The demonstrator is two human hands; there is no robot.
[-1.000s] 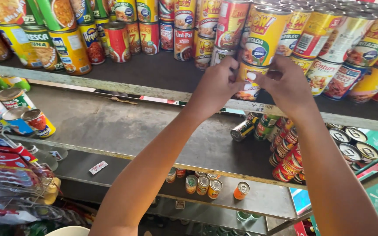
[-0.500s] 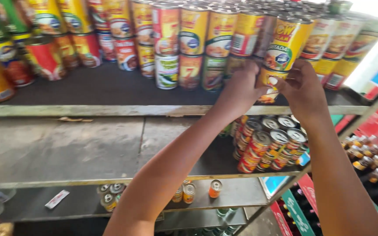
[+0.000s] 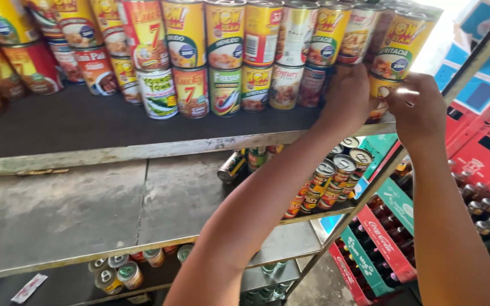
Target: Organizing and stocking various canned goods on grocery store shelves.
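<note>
Reaching up to the right end of the top shelf [image 3: 143, 148], both hands close around a short yellow can [image 3: 382, 96] that sits in the lower row, under a taller yellow can [image 3: 401, 42]. The left hand [image 3: 344, 99] covers the short can's left side with its fingers curled behind the row; the right hand [image 3: 418, 107] pinches the right side, thumb and fingertips clamped on the wall near the rim. The short can stands upright at the shelf's front edge, touching the dark can [image 3: 313, 85] beside it.

A sealed tin like this is likely stiff and fairly heavy for its size, and its glossy label looks slick, so a hold around the cylinder's middle with both palms seems safer than a fingertip pinch. The taller can resting on top could tip if the lower one shifts.

Below, more cans [image 3: 330, 181] lie stacked on the middle shelf [image 3: 86, 215], and red crates [image 3: 472, 147] of bottles stand at right.
</note>
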